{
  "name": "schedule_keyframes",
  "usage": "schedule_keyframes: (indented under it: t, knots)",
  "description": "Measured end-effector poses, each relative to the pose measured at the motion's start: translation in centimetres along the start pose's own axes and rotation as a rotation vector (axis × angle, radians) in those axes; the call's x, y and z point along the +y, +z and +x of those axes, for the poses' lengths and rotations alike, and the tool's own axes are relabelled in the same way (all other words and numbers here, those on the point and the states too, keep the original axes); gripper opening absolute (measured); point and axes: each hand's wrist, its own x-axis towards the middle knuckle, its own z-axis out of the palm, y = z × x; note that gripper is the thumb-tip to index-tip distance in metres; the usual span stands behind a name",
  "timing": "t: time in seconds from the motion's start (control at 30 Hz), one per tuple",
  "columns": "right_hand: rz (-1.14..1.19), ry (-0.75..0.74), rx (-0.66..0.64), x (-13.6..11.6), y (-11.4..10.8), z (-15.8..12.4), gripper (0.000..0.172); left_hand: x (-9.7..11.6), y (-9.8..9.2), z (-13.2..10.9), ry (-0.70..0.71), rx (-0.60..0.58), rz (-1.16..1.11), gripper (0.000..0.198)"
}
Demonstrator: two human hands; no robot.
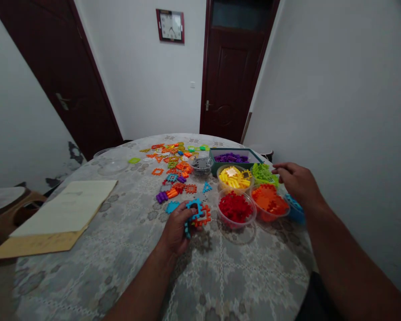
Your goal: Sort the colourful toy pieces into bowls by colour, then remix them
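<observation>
My left hand rests on the round table with its fingers closed round a small build of blue and orange plastic pieces. My right hand hovers, fingers curled, over the bowls at the right, above the green pieces and the orange bowl; whether it holds anything is hidden. Bowls of red pieces and yellow pieces stand between my hands. A blue bowl peeks out under my right wrist.
Loose coloured pieces lie scattered at the table's middle and far side. A teal box of purple pieces and a small bowl of grey pieces stand behind the bowls. A paper pad on cardboard lies at the left edge.
</observation>
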Motion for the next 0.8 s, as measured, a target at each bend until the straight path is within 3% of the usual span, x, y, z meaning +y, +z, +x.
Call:
schedule_keyframes:
  t: [0.1,0.2,0.3,0.5,0.8]
  knots:
    - [0.060,-0.132,-0.161,-3.5,0.5,-4.9,0.035,-0.1,0.0,-0.1,-0.007,-0.012,-0.028,0.033]
    - [0.100,-0.305,-0.447,-6.7,1.9,-10.0,0.035,-0.1,0.1,-0.2,-0.022,-0.051,-0.027,0.034]
    - [0.135,-0.346,-0.623,-9.1,4.3,-13.7,0.038,-0.1,0.1,-0.5,-0.032,-0.098,0.002,0.034]
    - [0.287,-0.324,-0.653,-10.5,7.8,-16.6,0.028,-0.2,0.2,-0.5,-0.039,-0.179,0.033,0.035]
    - [0.453,-0.181,-0.638,-9.3,7.9,-17.6,0.026,0.0,0.0,-0.6,-0.057,-0.220,0.051,0.034]
